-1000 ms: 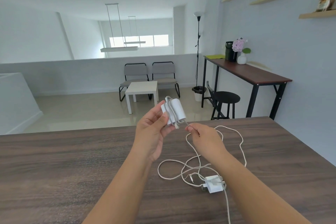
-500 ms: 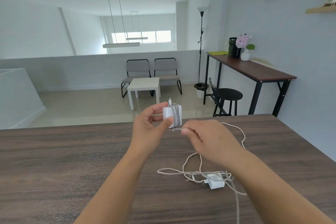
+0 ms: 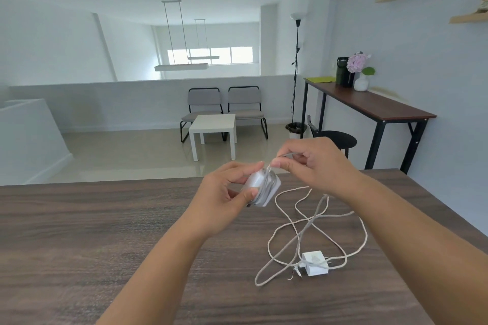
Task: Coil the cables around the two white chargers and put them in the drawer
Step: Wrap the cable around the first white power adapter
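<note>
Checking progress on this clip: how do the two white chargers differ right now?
The held charger is gripped above the table by the left hand; the second charger lies on it. The held charger has cable wound round it, the right hand pinching the end; the second charger's cable sprawls loose. Both are white blocks.

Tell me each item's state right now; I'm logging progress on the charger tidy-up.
Held charger: lifted above the table, cable mostly coiled around it.
Left hand: grips the held charger.
Right hand: pinches the cable end.
Second charger: lying on the table, uncoiled.
Loose cable: sprawled in loops on the table.
</note>
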